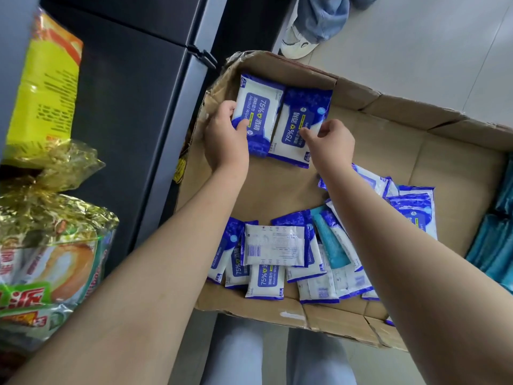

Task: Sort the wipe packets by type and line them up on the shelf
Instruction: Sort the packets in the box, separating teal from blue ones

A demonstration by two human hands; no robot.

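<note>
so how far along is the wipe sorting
Teal packets stand in a row at the far right. The left hand grips one blue alcohol packet, the right hand pinches a second packet beside it in the far corner of the cardboard box. The loose heap near the front is unsorted.
</note>
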